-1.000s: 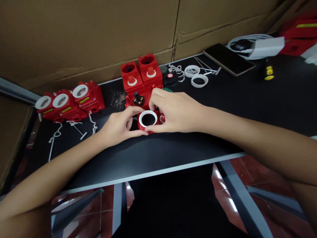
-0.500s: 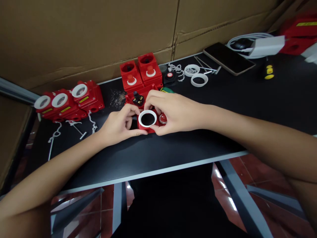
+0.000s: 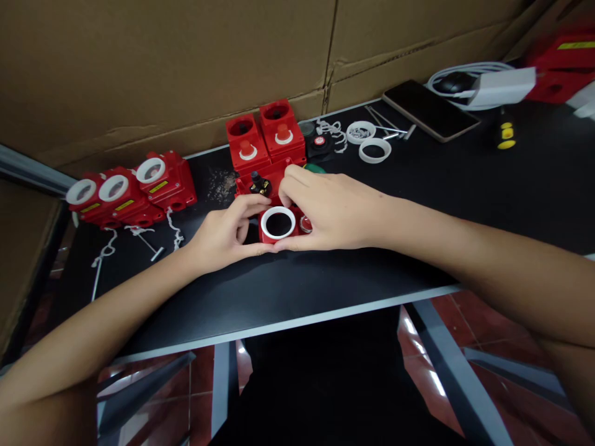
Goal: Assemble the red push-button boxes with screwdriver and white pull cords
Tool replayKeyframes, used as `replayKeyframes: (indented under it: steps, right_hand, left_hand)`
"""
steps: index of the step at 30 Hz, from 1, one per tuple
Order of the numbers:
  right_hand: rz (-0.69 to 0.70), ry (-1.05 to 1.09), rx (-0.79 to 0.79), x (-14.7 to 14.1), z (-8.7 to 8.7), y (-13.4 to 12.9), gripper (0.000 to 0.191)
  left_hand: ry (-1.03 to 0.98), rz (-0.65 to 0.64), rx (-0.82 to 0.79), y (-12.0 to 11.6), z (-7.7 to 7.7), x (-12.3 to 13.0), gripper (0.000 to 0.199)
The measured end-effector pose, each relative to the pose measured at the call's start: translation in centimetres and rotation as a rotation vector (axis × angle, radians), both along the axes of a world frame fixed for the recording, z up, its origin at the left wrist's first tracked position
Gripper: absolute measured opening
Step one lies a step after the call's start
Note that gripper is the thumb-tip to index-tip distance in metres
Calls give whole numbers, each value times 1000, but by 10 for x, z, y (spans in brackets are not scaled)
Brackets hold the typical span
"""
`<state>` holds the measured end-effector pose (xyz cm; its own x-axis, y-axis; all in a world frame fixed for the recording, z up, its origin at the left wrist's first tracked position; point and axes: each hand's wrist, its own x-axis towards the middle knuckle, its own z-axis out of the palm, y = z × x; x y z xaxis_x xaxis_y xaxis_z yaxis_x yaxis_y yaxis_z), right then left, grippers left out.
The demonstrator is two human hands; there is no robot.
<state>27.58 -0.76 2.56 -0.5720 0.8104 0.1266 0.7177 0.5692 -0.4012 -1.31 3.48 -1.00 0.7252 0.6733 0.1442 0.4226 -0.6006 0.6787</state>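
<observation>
A red housing [image 3: 269, 239] with a white ring [image 3: 263, 230] around its dark round opening lies on the table in front of me. My left hand [image 3: 226, 234] grips its left side, thumb along the near edge and fingers at the back. From the right, my right hand [image 3: 332, 209] holds the same housing, its thumb on the near edge meeting the left thumb. A small round red part [image 3: 305, 224] shows between the right thumb and fingers. Just behind the hands is an open red box [image 3: 275, 176] with a black fitting [image 3: 259, 184] inside.
Three red boxes with white rings [image 3: 170, 179] stand at left, cords and thin rods before them. Two red units [image 3: 282, 133] stand at the back. Loose white rings [image 3: 374, 150], a phone [image 3: 430, 110], a white charger [image 3: 504, 87] and a yellow-black screwdriver [image 3: 506, 133] lie right. Cardboard [image 3: 186, 68] walls the back.
My right thumb has moved off the white ring, down and left to the housing's near edge. The right fingers have shifted slightly right. The left hand stays on the housing.
</observation>
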Motion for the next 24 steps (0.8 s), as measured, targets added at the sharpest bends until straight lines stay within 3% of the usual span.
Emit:
replayKeyframes:
  steps: [9, 17, 24]
  right_hand:
    - [2, -26, 14, -4, 0, 0, 54]
    - [158, 117, 7, 7, -9, 9, 46]
    - [200, 209, -40, 10, -13, 12, 35]
  left_hand:
    - [18, -49, 66, 2, 2, -1, 80]
    - [-13, -35, 9, 0, 1, 0, 78]
    - [-12, -27, -17, 1, 0, -2, 84]
